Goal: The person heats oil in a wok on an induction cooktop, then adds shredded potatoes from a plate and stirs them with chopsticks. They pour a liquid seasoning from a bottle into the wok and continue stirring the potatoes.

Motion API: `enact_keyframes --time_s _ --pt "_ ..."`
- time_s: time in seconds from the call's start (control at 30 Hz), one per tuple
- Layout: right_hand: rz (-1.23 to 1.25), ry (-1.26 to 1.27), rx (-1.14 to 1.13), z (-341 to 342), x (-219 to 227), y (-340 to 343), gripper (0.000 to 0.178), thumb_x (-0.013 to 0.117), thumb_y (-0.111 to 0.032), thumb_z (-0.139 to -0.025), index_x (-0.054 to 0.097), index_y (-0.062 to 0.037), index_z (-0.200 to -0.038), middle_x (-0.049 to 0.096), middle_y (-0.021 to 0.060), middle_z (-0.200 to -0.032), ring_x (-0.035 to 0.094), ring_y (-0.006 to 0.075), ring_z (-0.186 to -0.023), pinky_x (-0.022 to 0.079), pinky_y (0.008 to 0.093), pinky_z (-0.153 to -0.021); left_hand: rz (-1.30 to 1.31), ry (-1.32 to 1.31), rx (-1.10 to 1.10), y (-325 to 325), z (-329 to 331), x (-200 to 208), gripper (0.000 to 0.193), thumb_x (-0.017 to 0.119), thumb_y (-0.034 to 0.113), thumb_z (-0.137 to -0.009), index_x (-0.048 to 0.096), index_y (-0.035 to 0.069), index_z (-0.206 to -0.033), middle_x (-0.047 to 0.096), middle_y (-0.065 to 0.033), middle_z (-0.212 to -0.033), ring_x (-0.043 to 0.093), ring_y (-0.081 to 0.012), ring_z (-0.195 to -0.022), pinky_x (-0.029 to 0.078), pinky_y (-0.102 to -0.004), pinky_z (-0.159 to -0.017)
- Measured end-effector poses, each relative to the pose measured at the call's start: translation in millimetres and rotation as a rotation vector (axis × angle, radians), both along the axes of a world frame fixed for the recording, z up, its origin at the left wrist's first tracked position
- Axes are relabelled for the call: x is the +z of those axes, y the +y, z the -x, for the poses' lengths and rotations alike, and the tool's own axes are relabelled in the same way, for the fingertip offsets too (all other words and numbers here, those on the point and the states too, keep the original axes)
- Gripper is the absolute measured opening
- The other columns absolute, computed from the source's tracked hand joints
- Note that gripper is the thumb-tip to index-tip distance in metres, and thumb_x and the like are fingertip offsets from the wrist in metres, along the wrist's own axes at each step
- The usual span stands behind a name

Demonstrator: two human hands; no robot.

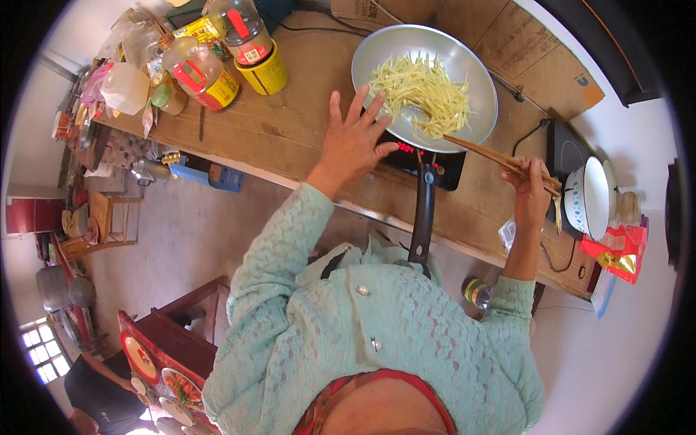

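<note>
A silvery frying pan (475,76) rests on a black induction cooker (451,168) whose red digits are lit. Pale green-yellow shredded vegetable (420,90) is heaped in the pan. The black pan handle (423,210) points toward my body, with neither hand on it. My right hand (533,188) grips wooden chopsticks (486,151), their tips at the lower edge of the shreds. With its fingers spread, my left hand (355,138) hovers at the pan's left rim. It holds nothing; whether a fingertip touches the rim I cannot tell.
Plastic jars with red handles (196,76) crowd the wooden counter's far left, beside a yellow tin (264,71). At right stand a white enamel pot (589,196), a second black cooktop (569,148) and a red packet (620,250). Cardboard (536,58) leans behind. Another person (101,391) is at lower left.
</note>
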State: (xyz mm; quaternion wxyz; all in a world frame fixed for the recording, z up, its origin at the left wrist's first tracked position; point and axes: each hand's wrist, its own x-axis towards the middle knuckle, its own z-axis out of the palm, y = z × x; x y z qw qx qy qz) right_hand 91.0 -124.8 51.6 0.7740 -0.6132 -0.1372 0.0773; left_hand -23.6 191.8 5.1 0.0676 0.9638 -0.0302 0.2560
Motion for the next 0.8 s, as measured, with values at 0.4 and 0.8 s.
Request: enact_keyframes --time_s 0.4,0.8 --pt "-0.103 -0.003 0.08 -3.8 -4.8 9.6 0.027 0.044 -0.027 -0.095 0.053 -0.0014 -0.091 0.059 0.0127 -0.094 0.062 0.0228 -0.083 0.055 0.0316 -0.068 0.204 -0.061 0.33 13.9 75.5 -25.8 0.044 0.058 0.036 -0.082 0.053 0.01 -0.117 0.035 -0.0098 -0.14 0.022 -0.0299 -0.133 0.006 -0.053 -0.106" --pt "0.421 -0.286 0.065 -33.0 -18.8 72.5 0.032 0.051 -0.031 -0.092 0.057 -0.0012 -0.085 0.057 0.0047 -0.082 0.056 0.0119 -0.078 0.05 0.026 -0.072 2.368 -0.368 -0.114 7.6 139.3 -67.1 0.062 0.026 0.051 -0.094 0.048 0.0 -0.121 0.047 -0.0174 -0.129 0.04 -0.0295 -0.123 0.031 -0.0417 -0.101"
